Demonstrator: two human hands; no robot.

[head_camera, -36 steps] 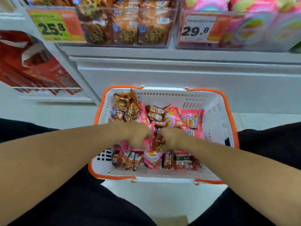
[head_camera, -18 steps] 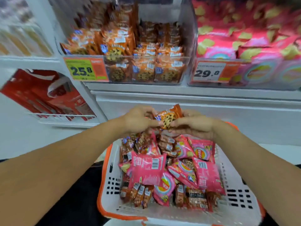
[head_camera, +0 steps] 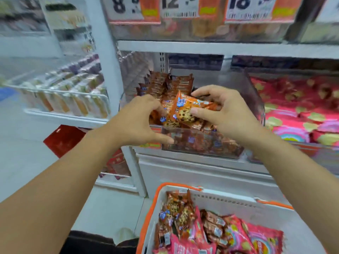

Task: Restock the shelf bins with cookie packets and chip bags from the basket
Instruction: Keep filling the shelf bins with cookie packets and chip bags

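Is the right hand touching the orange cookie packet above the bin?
Touching. The head view shows the right hand with its thumb pressed on the cookie packet and its fingers curled over the packet's top edge, above the bin.

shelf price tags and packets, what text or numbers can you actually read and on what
"8" on the left white and orange price tag, decimals blurred
"12" on the middle price tag, decimals blurred
"18" on the right price tag, decimals blurred
Orange cookie packet held by both hands: blue label print too blurred to read
Pink chip bags in the white basket: print unreadable
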